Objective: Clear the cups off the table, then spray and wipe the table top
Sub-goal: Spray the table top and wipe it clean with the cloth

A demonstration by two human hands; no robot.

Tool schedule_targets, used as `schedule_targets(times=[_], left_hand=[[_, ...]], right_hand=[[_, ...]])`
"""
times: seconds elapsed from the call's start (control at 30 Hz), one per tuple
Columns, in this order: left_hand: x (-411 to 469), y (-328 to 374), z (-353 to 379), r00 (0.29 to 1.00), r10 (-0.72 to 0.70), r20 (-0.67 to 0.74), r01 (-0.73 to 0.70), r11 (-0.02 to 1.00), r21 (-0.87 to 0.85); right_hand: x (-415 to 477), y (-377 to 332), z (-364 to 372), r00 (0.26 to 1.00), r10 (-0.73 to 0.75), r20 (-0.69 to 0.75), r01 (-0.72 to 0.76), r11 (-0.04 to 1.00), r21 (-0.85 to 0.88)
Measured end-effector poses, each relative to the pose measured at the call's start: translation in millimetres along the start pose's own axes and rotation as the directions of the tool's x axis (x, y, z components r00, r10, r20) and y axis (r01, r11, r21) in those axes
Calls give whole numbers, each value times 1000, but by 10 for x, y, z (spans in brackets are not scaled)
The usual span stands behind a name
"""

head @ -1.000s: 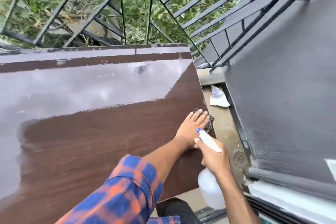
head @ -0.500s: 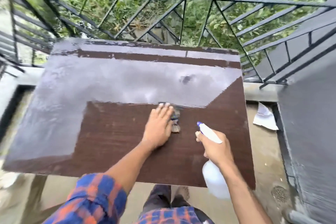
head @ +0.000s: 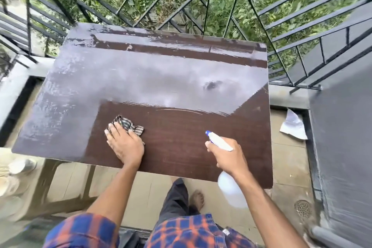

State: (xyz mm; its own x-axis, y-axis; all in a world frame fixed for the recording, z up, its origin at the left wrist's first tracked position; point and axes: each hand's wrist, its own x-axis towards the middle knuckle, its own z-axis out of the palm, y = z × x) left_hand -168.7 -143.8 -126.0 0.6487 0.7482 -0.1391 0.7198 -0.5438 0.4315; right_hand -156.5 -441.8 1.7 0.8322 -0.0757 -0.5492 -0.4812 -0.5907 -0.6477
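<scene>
A dark brown table top [head: 181,143] fills the middle of the view, glossy and wet toward the far side. My left hand [head: 124,145] lies flat, fingers straight, pressing a striped grey cloth [head: 128,126] onto the table near its front edge. My right hand [head: 229,157] grips the neck of a white spray bottle [head: 229,185], blue nozzle pointing up and left; the bottle's body hangs at the table's near edge. No cups stand on the table.
A black metal railing [head: 201,2] runs behind and to both sides of the table, greenery beyond. A grey wall [head: 342,137] stands at right. A scrap of white paper [head: 293,127] and a floor drain [head: 303,208] lie on the tiled floor. Blurred pale objects [head: 18,167] sit low left.
My left hand has slid the cloth leftward across the table, from the right edge to left of centre. The view has swung left. My right hand keeps holding the spray bottle.
</scene>
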Motion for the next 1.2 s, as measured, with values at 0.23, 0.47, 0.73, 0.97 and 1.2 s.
schedule_targets(times=[0.23, 0.47, 0.73, 0.97, 1.2], left_hand=[[-749, 765, 481, 982, 178, 63, -179, 984, 5], [-1715, 1589, 1056, 738, 612, 283, -627, 778, -47], [-2735, 2107, 1469, -11, 787, 617, -970, 141, -198], [-2735, 1755, 1389, -248, 797, 550, -958, -120, -259], [-2621, 1470, 1101, -368, 783, 501, -915, -207, -347]], right_hand=[[-71, 335, -173, 996, 66, -61, -58, 991, 123], [-135, 790, -480, 939, 190, -287, -109, 955, 275], [-389, 1509, -821, 777, 405, -483, -199, 885, 421], [-608, 1723, -793, 770, 425, -476, -226, 879, 420], [-648, 1615, -634, 837, 358, -413, -173, 891, 421]])
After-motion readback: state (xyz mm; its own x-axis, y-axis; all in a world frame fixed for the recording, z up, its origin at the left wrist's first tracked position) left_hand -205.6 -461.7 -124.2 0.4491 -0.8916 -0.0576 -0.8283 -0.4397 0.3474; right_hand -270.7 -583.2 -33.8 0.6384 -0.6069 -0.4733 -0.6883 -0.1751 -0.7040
